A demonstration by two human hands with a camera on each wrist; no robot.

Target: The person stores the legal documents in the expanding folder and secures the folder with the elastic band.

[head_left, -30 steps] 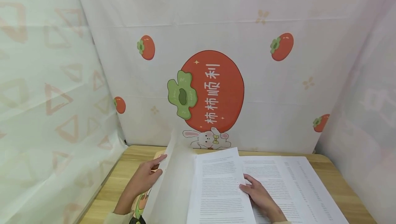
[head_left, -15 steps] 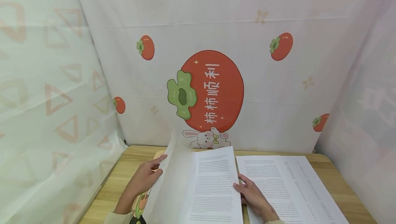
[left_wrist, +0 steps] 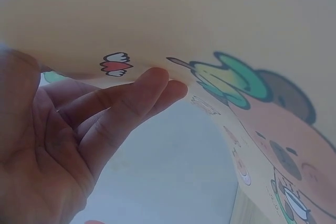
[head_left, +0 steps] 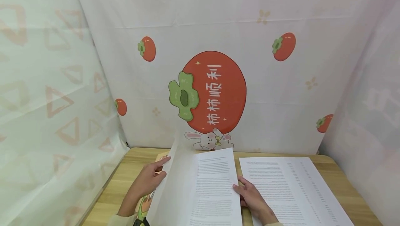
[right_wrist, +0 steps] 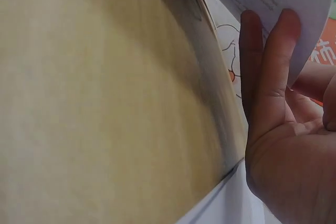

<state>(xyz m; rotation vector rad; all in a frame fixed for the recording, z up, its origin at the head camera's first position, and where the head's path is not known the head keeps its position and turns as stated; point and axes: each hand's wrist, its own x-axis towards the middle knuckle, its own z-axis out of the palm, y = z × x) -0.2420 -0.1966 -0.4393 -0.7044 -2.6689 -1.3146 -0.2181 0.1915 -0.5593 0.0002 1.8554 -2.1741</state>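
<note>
In the head view my left hand [head_left: 147, 179] holds up the edge of a folder [head_left: 176, 187], whose inner side is plain white. The left wrist view shows the folder's outside [left_wrist: 173, 19], cream with a cartoon bear and a winged heart, fingertips at its edge. My right hand [head_left: 254, 198] grips the right edge of several printed sheets [head_left: 214, 187], thumb on top. Their left side lies against the folder's white inner side. In the right wrist view, fingers [right_wrist: 275, 66] are against the sheets' underside [right_wrist: 312, 9], above the table.
More printed sheets [head_left: 281, 187] lie overlapping on the wooden table [head_left: 340, 177] at the right. A white cloth wall [head_left: 275, 115] with persimmon prints stands right behind the table. Another cloth wall [head_left: 56, 115] rises on the left.
My right hand has moved left with the printed sheets, closer to the folder. A strip of table now shows between them and the other sheets. The left hand has barely moved.
</note>
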